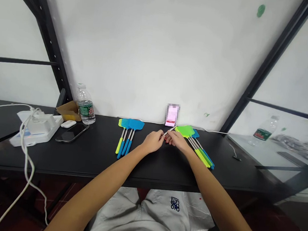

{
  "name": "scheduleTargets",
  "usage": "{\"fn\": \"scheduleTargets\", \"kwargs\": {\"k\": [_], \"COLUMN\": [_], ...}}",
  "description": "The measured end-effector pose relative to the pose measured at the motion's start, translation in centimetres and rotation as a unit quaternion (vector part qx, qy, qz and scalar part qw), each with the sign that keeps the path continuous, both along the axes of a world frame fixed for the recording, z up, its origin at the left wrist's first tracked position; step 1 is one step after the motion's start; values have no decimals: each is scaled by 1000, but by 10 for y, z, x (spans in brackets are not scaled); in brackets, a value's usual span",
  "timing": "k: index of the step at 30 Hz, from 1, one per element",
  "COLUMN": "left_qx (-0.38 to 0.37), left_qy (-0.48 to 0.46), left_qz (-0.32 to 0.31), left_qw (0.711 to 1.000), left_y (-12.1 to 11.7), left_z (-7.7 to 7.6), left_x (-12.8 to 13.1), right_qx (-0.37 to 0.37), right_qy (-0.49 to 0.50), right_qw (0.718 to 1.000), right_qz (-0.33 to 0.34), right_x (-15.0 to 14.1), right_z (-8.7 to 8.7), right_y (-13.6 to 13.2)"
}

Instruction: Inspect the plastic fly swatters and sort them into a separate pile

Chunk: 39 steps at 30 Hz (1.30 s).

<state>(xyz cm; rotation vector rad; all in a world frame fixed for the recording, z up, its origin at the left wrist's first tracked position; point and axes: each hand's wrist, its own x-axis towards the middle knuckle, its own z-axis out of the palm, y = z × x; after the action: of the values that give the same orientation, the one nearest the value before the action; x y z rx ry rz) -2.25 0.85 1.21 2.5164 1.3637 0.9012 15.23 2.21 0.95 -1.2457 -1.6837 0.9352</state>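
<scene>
Fingertips of the left hand (152, 142) and right hand (178, 140) close on a slim silvery rod (172, 129) between them. Just right of the grip lie flat-headed green-and-blue swatters (185, 131); farther left, blue-and-yellow swatters (136, 124). Nearer, smooth black tabletop (162, 168) reaches a straight edge beneath the forearms.

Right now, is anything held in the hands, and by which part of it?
The left hand and right hand hold a thin silvery rod; which part, I cannot tell.
</scene>
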Motion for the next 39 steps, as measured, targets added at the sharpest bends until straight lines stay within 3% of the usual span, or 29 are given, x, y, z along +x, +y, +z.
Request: {"fn": "scheduleTargets", "kwargs": {"k": [3,6,9,15,23,29,39], "left_qx": [-15,-36,-47,-59,-80,-74,-74], "left_qy": [10,19,23,35,65,96,129], "left_qz": [36,54,58,52,53,39,24], "left_qw": [999,998,997,996,993,992,989], "left_y": [2,1,0,2,3,6,7], "left_z": [-1,0,1,-2,-5,-9,-7], "left_x": [1,1,2,2,2,3,1], "right_qx": [85,123,100,51,21,5,25], "right_qy": [-86,-238,-340,-429,-441,-417,-392], "right_qw": [986,936,901,866,862,881,891], "right_qz": [-111,-229,-252,-252,-248,-226,-227], "right_x": [9,21,28,26,23,28,27], "right_z": [-3,-9,-15,-13,-8,-10,-14], "right_y": [8,14,16,12,6,11,13]}}
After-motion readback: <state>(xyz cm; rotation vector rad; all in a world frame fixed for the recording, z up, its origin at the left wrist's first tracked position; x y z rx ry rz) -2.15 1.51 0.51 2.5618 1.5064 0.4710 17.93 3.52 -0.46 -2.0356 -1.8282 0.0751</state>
